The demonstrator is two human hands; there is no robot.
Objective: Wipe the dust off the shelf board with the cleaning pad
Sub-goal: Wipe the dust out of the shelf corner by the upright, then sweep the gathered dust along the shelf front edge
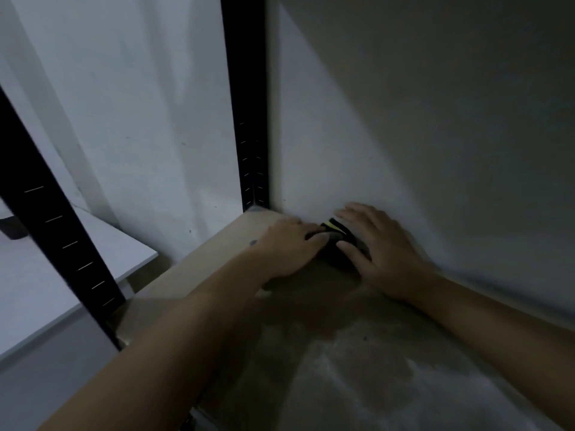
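Shelf board [199, 275]: pale dust film across near portion. Left hand [286, 244], right hand [379, 253]: both flat, fingers extended, pressing pad. Cleaning pad [339, 241]: dark, far left corner, between the hands; long axis unclear.

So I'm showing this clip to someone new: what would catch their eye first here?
Probably the two hands meeting in the far corner of the shelf board: left hand and right hand both rest on a dark cleaning pad against the wall. Next, the pale dust smears across the near board, and the black slotted upright rising from the corner.
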